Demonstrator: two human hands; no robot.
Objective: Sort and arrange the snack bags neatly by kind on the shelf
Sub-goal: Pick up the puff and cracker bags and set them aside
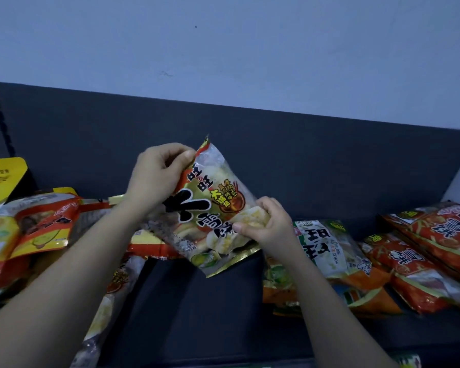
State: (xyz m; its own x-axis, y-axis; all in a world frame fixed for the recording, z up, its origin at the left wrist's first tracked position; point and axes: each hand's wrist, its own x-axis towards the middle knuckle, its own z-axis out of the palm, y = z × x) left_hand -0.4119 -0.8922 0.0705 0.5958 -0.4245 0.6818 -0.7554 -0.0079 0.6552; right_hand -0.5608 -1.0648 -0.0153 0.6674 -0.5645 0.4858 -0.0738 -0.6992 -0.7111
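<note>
Both hands hold one rice-cracker bag (213, 208) above the dark shelf (197, 301): left hand (157, 173) pinches its ten-o'clock corner, right hand (268, 224) grips its four-o'clock edge.

We see pale wall (250, 54) filling upper frame; small dark speck (196, 26) near its middle; faint scuff (166, 73) below, left of speck.

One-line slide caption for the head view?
Left hand and right hand hold a rice cracker bag over the dark shelf, mixed pile to the left, red bags to the right.
</note>
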